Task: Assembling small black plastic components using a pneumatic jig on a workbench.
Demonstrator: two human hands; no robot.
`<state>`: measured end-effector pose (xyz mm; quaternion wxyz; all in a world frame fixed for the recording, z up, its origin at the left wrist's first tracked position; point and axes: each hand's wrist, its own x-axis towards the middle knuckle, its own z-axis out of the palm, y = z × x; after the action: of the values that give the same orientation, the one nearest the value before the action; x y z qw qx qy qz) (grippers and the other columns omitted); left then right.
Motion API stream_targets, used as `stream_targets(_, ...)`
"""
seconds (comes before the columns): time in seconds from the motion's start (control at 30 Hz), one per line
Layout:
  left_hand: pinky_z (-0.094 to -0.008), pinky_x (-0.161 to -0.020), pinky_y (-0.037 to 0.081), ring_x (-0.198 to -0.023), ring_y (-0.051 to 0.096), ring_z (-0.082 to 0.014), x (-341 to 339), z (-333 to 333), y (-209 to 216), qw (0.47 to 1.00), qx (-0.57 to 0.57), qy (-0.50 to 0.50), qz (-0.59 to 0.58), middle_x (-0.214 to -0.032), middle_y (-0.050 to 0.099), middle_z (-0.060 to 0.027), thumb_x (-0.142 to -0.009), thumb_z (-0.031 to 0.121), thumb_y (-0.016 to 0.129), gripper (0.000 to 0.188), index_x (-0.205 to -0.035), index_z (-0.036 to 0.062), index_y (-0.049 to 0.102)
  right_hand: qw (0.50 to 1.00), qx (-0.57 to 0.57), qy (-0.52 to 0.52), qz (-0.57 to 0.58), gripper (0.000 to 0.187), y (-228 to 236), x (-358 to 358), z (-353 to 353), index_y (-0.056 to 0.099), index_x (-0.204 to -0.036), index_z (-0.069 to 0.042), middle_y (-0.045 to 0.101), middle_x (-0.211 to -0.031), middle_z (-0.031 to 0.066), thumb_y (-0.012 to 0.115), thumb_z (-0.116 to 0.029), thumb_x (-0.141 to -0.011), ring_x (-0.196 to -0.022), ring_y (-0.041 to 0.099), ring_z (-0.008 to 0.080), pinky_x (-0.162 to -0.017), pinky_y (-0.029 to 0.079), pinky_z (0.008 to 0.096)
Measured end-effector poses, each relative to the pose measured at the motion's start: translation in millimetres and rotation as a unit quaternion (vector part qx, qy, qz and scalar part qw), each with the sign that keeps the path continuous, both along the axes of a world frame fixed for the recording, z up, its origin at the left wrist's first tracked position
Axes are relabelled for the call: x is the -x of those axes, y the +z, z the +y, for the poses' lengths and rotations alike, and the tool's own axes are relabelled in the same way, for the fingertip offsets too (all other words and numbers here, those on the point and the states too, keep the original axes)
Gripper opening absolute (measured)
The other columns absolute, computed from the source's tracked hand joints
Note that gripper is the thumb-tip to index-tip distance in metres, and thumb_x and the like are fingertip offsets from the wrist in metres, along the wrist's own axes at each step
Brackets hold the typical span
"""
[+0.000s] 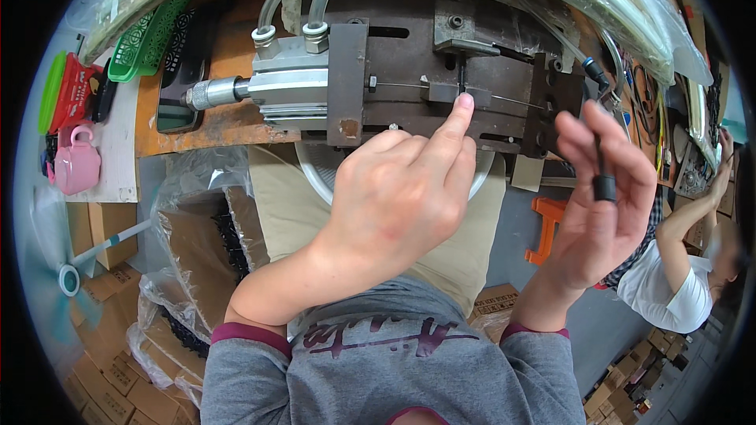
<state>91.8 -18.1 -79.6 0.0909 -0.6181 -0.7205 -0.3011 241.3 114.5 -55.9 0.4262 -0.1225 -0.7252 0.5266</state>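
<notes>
My left hand reaches over the metal fixture, its index finger stretched out and the other fingers curled. That fingertip rests at the lower end of a thin black rod-like piece, by a small dark block in the middle of the fixture. A thin wire or rod runs sideways through this block. My right hand, raised to the right of the fixture, holds a slim black part with a thicker cylindrical end between thumb and fingers. Its upper end is partly hidden by the fingers.
A silver pneumatic cylinder with clear hoses sits at the fixture's left. Green basket, pink cup and fan stand left. A plastic-lined box is below. Another person works at right.
</notes>
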Motion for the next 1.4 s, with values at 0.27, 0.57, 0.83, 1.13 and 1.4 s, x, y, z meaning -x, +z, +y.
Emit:
stream_targets(0.27,-0.0273,-0.058,0.051,-0.063,0.064,-0.0161,1,-2,0,1.0,0.014,0.005,-0.002,-0.124,0.068,-0.011,-0.07,0.008,0.077,0.026,-0.095,0.0014,0.071,0.951,-0.246,-0.056,-0.178,0.039,7,6,-13,0.068,-0.095,0.003,0.063,-0.123,0.0227,0.085,0.003,-0.06,-0.102,0.068,0.0298,-0.089,0.057,0.0365)
stream_targets(0.57,-0.0339,-0.065,0.055,-0.071,0.068,-0.0218,6,-50,12,0.956,0.16,-0.183,-0.166,-0.121,0.069,-0.0098,-0.072,0.01,0.077,0.027,-0.097,0.0019,0.071,0.907,-0.32,-0.024,-0.273,0.028,-5,21,-22,0.065,-0.091,0.002,0.068,-0.122,0.0206,0.081,0.003,-0.068,-0.091,0.073,0.027,-0.077,0.058,0.0317)
stream_targets(0.83,-0.0385,-0.077,0.057,-0.085,0.07,-0.0275,-24,-42,-118,0.953,0.144,-0.111,-0.24,-0.112,0.069,-0.0087,-0.079,0.021,0.074,0.025,-0.101,0.0081,0.071,0.872,-0.385,-0.056,-0.297,0.024,-15,38,-28,0.065,-0.085,-0.001,0.071,-0.118,0.0133,0.081,-0.001,-0.067,-0.062,0.064,0.019,-0.058,0.05,0.0273)
stream_targets(1.13,-0.0383,-0.085,0.051,-0.097,0.062,-0.0276,31,-37,-225,0.983,0.177,-0.009,-0.048,-0.096,0.063,-0.0059,-0.076,0.011,0.07,0.01,-0.085,0.0077,0.072,0.891,-0.353,-0.063,-0.278,0.024,-22,37,-28,0.067,-0.087,0.0,0.072,-0.115,0.0142,0.081,0.003,-0.067,-0.07,0.069,0.0173,-0.061,0.054,0.0264)
stream_targets(1.4,-0.0392,-0.083,0.052,-0.09,0.064,-0.0249,28,-31,-249,0.973,0.217,-0.073,0.029,-0.088,0.065,-0.0088,-0.077,0.011,0.062,0.011,-0.081,0.0033,0.069,0.941,-0.264,0.034,-0.208,0.028,-18,15,-31,0.067,-0.086,0.002,0.073,-0.11,0.017,0.086,-0.005,-0.066,-0.08,0.072,0.0205,-0.065,0.056,0.0263)
